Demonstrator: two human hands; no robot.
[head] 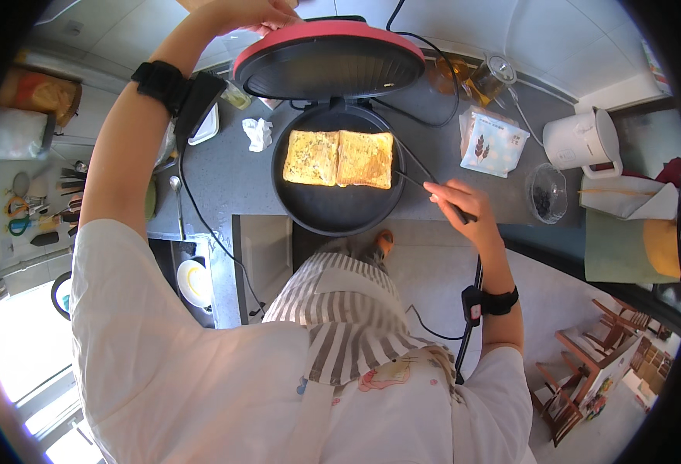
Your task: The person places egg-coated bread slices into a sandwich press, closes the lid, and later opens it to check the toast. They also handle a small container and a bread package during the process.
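Observation:
Two slices of egg-coated bread (338, 159) lie side by side on the round black plate (340, 211) of an electric griddle. Its red-rimmed lid (328, 64) is raised on the hinge behind them. At the lid's upper left edge is my left hand (262, 16), its fingers at the rim; whether they grip it is hard to tell. My right hand (459, 206) holds dark chopsticks (416, 162), with their tips at the plate's right side, near the right slice.
Behind the griddle runs a black cable. Crumpled tissue (257, 134) lies left of it, and a long spoon (177, 203) farther left. To the right are a printed packet (494, 142), a clear bowl (546, 193), a white jug (581, 142) and a glass oil pot (494, 75).

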